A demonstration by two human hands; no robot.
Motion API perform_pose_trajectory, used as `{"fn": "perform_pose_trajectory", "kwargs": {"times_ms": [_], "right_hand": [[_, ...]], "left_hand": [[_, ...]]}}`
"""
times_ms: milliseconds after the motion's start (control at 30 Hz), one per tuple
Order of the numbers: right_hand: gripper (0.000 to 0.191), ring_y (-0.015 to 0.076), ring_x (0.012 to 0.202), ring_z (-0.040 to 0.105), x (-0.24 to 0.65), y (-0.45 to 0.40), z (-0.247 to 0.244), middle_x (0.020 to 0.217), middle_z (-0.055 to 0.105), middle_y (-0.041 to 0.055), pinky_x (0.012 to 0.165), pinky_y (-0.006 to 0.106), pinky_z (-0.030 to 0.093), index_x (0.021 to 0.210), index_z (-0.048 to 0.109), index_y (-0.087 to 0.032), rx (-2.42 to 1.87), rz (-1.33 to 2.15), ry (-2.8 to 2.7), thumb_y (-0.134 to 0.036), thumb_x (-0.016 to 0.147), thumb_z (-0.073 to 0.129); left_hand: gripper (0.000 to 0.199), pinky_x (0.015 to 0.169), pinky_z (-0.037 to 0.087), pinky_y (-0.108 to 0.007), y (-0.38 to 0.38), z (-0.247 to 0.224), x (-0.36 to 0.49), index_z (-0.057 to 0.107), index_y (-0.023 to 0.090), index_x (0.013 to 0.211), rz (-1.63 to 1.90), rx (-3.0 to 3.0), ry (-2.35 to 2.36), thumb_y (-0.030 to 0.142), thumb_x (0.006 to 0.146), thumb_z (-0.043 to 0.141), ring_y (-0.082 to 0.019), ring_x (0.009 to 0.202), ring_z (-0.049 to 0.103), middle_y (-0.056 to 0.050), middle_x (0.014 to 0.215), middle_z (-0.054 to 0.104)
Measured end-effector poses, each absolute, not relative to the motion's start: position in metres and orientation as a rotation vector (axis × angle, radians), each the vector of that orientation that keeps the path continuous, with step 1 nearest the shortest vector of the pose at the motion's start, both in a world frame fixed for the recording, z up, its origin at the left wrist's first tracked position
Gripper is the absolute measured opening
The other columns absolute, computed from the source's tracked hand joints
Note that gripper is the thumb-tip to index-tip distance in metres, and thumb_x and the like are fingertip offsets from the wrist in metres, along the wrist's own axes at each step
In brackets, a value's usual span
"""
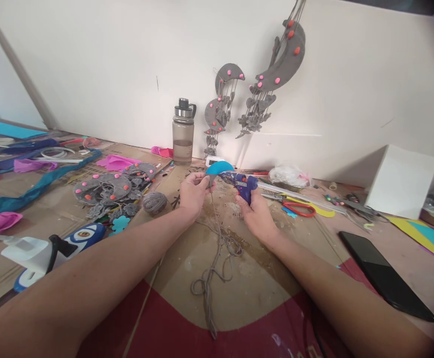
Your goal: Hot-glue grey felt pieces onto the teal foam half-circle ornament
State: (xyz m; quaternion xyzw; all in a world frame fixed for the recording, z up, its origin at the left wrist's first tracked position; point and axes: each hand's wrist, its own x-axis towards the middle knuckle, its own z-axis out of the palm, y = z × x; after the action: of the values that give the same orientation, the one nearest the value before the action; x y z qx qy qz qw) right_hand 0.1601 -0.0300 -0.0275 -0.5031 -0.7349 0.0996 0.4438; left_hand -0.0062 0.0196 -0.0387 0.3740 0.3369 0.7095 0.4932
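Toward the back left corner of the desk point(157, 278) lies a blue sheet point(11, 127), with a long blue strip of cloth point(40, 183) trailing nearer the left edge. Below the strip, a white squeeze bottle point(26, 253) lies on its side. Further in, gray moon ornaments point(107, 188) with pink and orange dots rest in a heap, a ball of yarn point(154, 203) just beside them and a blue flower point(120, 223) below. A water bottle point(183, 139) stands upright at the back edge, against the white wall point(127, 64). Over the middle of the desk, the left hand point(195, 193) is nearly closed, fingertips pinching a gray piece point(212, 177); a blue crescent point(220, 167) shows just behind it, though whether the two are joined I cannot tell. Gray yarn point(213, 278) runs down below the pinch in loose loops toward the front edge. More moon ornaments point(282, 64) hang before the wall. The right hand point(258, 215) is curled around the grip of a blue glue gun point(244, 187), its nozzle pointing left, close to the crescent. Beyond it lie red-handled scissors point(302, 209), then a black phone point(384, 273) toward the right edge, and a white box point(403, 179) near the back right corner.
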Motion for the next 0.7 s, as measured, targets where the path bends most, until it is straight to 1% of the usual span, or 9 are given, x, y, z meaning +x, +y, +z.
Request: {"fn": "perform_pose_trajectory", "kwargs": {"times_ms": [133, 233, 300, 367, 433, 500, 600, 633, 700], "right_hand": [[0.030, 0.0243, 0.080, 0.059, 0.163, -0.025, -0.033, 0.091, 0.065, 0.0092, 0.076, 0.041, 0.047, 0.111, 0.050, -0.019, -1.306, 0.306, -1.746, -0.032, 0.084, 0.048], [0.029, 0.0206, 0.069, 0.058, 0.166, -0.018, -0.037, 0.086, 0.065, 0.0063, 0.067, 0.037, 0.048, 0.107, 0.051, -0.021, -1.260, 0.400, -1.662, -0.035, 0.082, 0.051], [0.028, 0.0172, 0.060, 0.055, 0.169, -0.013, -0.038, 0.083, 0.065, 0.0036, 0.061, 0.034, 0.047, 0.105, 0.050, -0.021, -1.252, 0.523, -1.612, -0.036, 0.081, 0.052], [0.026, 0.0154, 0.056, 0.053, 0.172, -0.007, -0.036, 0.078, 0.065, 0.0016, 0.057, 0.031, 0.045, 0.100, 0.051, -0.021, -1.295, 0.619, -1.576, -0.036, 0.079, 0.052], [0.023, 0.0163, 0.060, 0.055, 0.177, -0.002, -0.032, 0.075, 0.064, 0.0011, 0.061, 0.031, 0.045, 0.092, 0.054, -0.019, -1.396, 0.598, -1.592, -0.036, 0.076, 0.054], [0.018, 0.0192, 0.066, 0.058, 0.184, 0.002, -0.028, 0.071, 0.063, 0.0019, 0.066, 0.033, 0.045, 0.082, 0.057, -0.019, -1.530, 0.514, -1.657, -0.035, 0.075, 0.056], [0.015, 0.0239, 0.072, 0.060, 0.194, 0.005, -0.025, 0.067, 0.062, 0.0062, 0.071, 0.036, 0.044, 0.069, 0.057, -0.019, -1.708, 0.342, -1.787, -0.033, 0.075, 0.059], [0.016, 0.0260, 0.077, 0.060, 0.196, 0.004, -0.024, 0.069, 0.062, 0.0090, 0.074, 0.038, 0.044, 0.067, 0.055, -0.019, -1.745, 0.223, -1.824, -0.032, 0.075, 0.060], [0.017, 0.0309, 0.090, 0.058, 0.200, 0.000, -0.022, 0.080, 0.062, 0.0155, 0.082, 0.046, 0.042, 0.067, 0.054, -0.018, -1.767, -0.071, -1.856, -0.030, 0.074, 0.063]], "left_hand": [[0.014, 0.071, 0.056, -0.034, 0.023, -0.040, -0.008, 0.054, 0.015, 0.080, 1.724, 0.893, 0.849, 0.020, 0.073, 0.064, -0.015, 0.066, 0.066, -0.002, 0.070, 0.066], [0.013, 0.069, 0.056, -0.033, 0.025, -0.041, -0.009, 0.054, 0.015, 0.080, 1.732, 0.873, 0.859, 0.020, 0.074, 0.063, -0.014, 0.065, 0.066, -0.002, 0.070, 0.065], [0.013, 0.070, 0.056, -0.033, 0.025, -0.041, -0.010, 0.054, 0.015, 0.080, 1.731, 0.868, 0.851, 0.020, 0.073, 0.063, -0.013, 0.065, 0.066, -0.002, 0.071, 0.065], [0.013, 0.070, 0.056, -0.033, 0.025, -0.041, -0.009, 0.054, 0.014, 0.080, 1.726, 0.863, 0.842, 0.020, 0.074, 0.063, -0.013, 0.066, 0.066, -0.003, 0.072, 0.066], [0.013, 0.070, 0.056, -0.033, 0.024, -0.040, -0.009, 0.054, 0.014, 0.080, 1.719, 0.852, 0.834, 0.020, 0.073, 0.064, -0.013, 0.066, 0.066, -0.003, 0.072, 0.066], [0.014, 0.070, 0.056, -0.032, 0.024, -0.039, -0.008, 0.054, 0.014, 0.080, 1.715, 0.844, 0.828, 0.019, 0.072, 0.064, -0.013, 0.064, 0.066, -0.002, 0.070, 0.066], [0.015, 0.070, 0.056, -0.033, 0.024, -0.040, -0.008, 0.053, 0.015, 0.079, 1.708, 0.857, 0.818, 0.020, 0.071, 0.065, -0.013, 0.063, 0.065, -0.002, 0.070, 0.066], [0.016, 0.070, 0.056, -0.033, 0.025, -0.040, -0.008, 0.054, 0.015, 0.079, 1.705, 0.869, 0.813, 0.021, 0.071, 0.066, -0.013, 0.064, 0.066, -0.002, 0.071, 0.067], [0.016, 0.070, 0.055, -0.032, 0.025, -0.041, -0.007, 0.055, 0.015, 0.080, 1.701, 0.901, 0.803, 0.023, 0.071, 0.066, -0.014, 0.066, 0.066, -0.003, 0.073, 0.067]]}}
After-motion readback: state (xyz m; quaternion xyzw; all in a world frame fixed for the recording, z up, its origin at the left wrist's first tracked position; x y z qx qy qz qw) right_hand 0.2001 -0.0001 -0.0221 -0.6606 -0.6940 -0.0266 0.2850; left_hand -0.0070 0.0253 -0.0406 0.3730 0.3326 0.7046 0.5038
